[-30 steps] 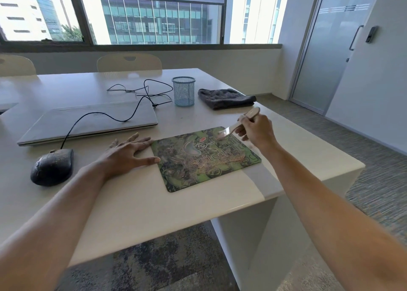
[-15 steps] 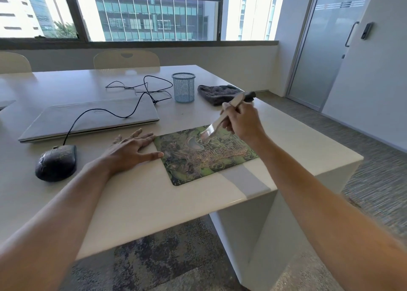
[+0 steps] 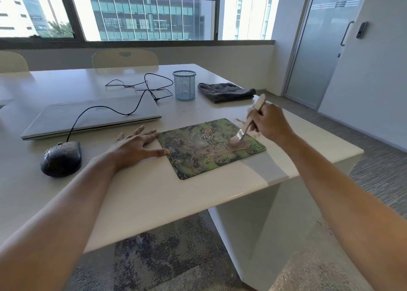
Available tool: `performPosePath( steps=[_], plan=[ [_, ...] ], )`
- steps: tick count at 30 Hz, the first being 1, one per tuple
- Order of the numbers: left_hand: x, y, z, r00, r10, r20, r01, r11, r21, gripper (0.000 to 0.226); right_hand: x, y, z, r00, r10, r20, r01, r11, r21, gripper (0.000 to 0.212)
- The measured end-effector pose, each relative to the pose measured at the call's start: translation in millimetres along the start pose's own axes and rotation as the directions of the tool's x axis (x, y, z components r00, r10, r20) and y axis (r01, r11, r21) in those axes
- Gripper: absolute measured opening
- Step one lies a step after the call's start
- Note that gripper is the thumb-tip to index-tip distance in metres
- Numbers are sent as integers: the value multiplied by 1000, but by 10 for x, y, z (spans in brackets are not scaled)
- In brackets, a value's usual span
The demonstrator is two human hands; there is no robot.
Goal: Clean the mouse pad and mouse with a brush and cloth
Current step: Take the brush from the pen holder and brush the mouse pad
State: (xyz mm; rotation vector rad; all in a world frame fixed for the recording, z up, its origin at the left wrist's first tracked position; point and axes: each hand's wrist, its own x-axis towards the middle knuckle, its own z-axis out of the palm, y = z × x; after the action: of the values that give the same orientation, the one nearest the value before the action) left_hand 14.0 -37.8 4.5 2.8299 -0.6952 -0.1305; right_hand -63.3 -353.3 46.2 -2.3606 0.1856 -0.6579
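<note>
since half a second ago the brush (image 3: pixel 239 134) swings from the pad's far middle over to its right side; bristles now sit low on the mouse pad (image 3: pixel 198 158) near the far right corner. left grip (image 3: pixel 134 143) hasn't shifted.

step in hand, as we read it: brushing the pad, early in the task. gritty specks still lie across the pad's middle (image 3: pixel 220 154), and a few sit on the worktop (image 3: pixel 154 191) just beyond its far edge.

right grip (image 3: pixel 267 123): fingers curled round the brush handle, pinching it mid-shaft. left grip: spread flat on the worktop, thumb tip touching the pad's left edge, pinning it.

next move likely calls for short strokes toward the right edge while the pad is kept pinned. mouse (image 3: pixel 60 158) sits well left, looks dusty on top and untouched. cloth (image 3: pixel 224 91) lies folded at the far right beside the mesh cup (image 3: pixel 184 84).

hard to tell: whether the bristles actually touch the pad. we can't see the right fingertips, hidden behind the handle. cable end is lost in the tangle behind the laptop (image 3: pixel 92 116).
</note>
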Motion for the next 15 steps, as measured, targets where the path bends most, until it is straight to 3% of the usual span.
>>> performPosePath(
  steps=[3,7,9,12,15],
  plan=[
    [-14,20,0,1000,-6,-10,6,1000,-3,120,36,-11,-46,998,-22,-65,18,998,-67,31],
    [-1,-1,2,1000,2,5,-1,1000,-14,132,-134,-362,127,996,-72,57,58,975,215,24],
    [-7,5,-1,1000,1,9,-1,1000,-25,126,-228,-488,249,985,-105,138,58,949,310,27],
    [-21,36,-3,1000,-11,8,12,999,-41,106,-284,-515,346,972,-121,200,52,945,322,31],
    [-17,32,-1,1000,-15,12,15,998,-53,103,-283,-454,283,972,-114,207,54,960,276,30]
  ],
)
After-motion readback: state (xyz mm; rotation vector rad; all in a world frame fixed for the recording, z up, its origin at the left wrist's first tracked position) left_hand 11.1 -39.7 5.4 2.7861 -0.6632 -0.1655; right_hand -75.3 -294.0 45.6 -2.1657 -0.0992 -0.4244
